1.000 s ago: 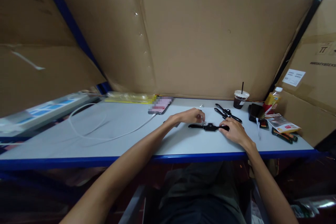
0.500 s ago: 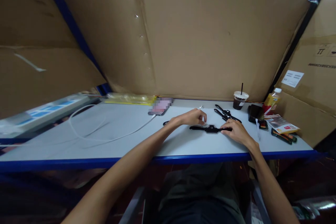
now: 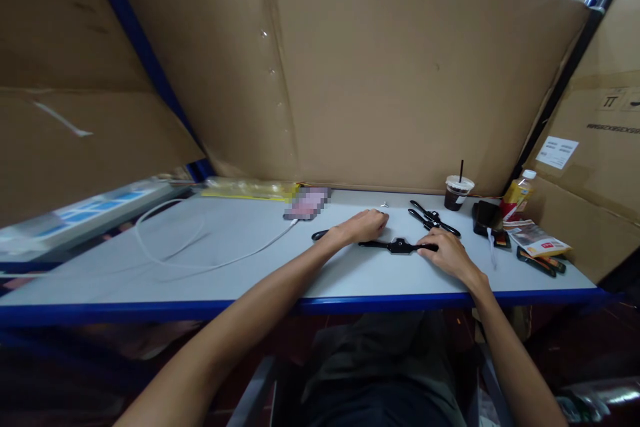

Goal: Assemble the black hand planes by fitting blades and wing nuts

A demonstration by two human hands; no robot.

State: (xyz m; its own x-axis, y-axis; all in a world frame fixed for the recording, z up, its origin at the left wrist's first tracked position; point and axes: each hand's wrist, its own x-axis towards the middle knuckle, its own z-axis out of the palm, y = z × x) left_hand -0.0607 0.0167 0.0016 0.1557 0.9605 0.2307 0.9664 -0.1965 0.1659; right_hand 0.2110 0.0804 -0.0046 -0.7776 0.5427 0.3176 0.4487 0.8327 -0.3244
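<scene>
A black spokeshave (image 3: 399,246) lies crosswise near the front of the table. My right hand (image 3: 447,248) is closed around its right handle. Just behind its left handle is my left hand (image 3: 369,224), fingers curled in and pointing down; whatever they may hold is hidden. Two more black tools of like shape, a crossed pair of spokeshaves (image 3: 433,218), rest beyond my right hand. One end of another black handle (image 3: 320,235) sticks out beside my left wrist, which covers the rest. A small shiny piece (image 3: 384,205) sits farther back.
A phone (image 3: 307,203) with a white cable (image 3: 240,256) lies left of my hands. At the right stand a lidded drink cup (image 3: 457,192) and a bottle (image 3: 520,195), near a black case (image 3: 486,216), a packet (image 3: 537,238) and dark green tools (image 3: 537,260). Cardboard (image 3: 400,80) walls the back.
My left hand has moved slightly left and its fingers have curled in more, away from the spokeshave's middle. The right hand and the spokeshave have shifted slightly left.
</scene>
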